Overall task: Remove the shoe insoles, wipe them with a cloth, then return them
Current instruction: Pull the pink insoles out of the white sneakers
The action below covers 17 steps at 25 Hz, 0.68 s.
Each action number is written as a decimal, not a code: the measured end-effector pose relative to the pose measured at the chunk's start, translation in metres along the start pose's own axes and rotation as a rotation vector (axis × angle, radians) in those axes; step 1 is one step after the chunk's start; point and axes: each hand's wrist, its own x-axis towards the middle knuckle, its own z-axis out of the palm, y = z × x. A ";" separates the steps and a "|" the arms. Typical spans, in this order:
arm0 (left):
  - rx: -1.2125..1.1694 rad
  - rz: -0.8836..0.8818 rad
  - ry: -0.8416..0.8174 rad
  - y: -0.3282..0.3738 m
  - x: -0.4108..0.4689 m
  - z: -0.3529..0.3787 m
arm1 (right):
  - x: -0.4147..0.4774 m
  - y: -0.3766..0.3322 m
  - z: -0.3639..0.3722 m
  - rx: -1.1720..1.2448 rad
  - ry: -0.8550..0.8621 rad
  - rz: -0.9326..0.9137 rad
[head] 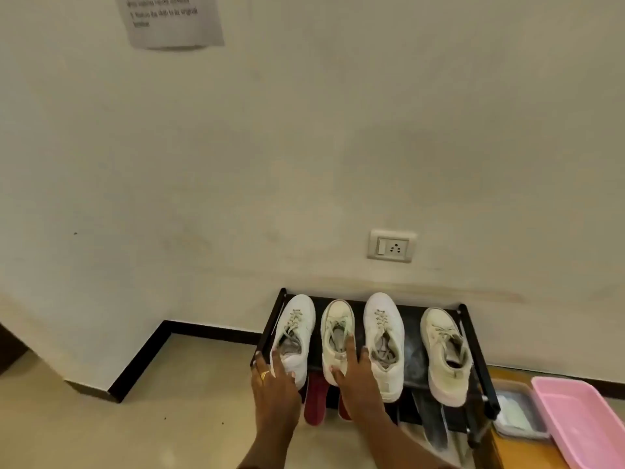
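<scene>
Four white shoes stand in a row on top of the black shoe rack (475,336) against the wall. The left hand (274,380) holds the heel of the leftmost shoe (297,319), its fingers curled about the back. The right hand (355,377) rests on the second shoe (336,319), its fingers nearly straight, one reaching into the opening and the thumb against the heel; it grips nothing that I can see. Red insoles (314,401) and grey insoles (434,424) jut out from under the rack at its near edge, so some seem to be out already.

The step looks like working an insole at the second shoe, though whether one lies inside is hidden. To do it well, the left hand would better move to steady that same shoe at the heel. The reaching finger should slide flat along the sole bed and catch the insole's heel edge, then draw it back and up without folding it. What looks like a folded cloth (514,414) lies in a clear box (499,389) beside the pink tray (544,384), to the right.
</scene>
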 end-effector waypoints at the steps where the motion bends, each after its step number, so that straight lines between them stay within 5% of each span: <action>1: 0.025 -0.028 -0.007 -0.004 0.012 0.006 | 0.012 0.004 0.009 0.016 -0.028 0.047; 5: -0.223 -0.145 -0.122 -0.024 0.059 0.042 | 0.055 0.019 0.048 -0.026 -0.031 0.193; 10: -0.268 -0.055 -0.135 -0.028 0.077 0.053 | 0.072 0.014 0.062 -0.056 0.034 0.231; 17: -0.271 -0.117 -0.161 -0.029 -0.010 0.027 | -0.007 0.017 0.058 -0.119 -0.005 0.158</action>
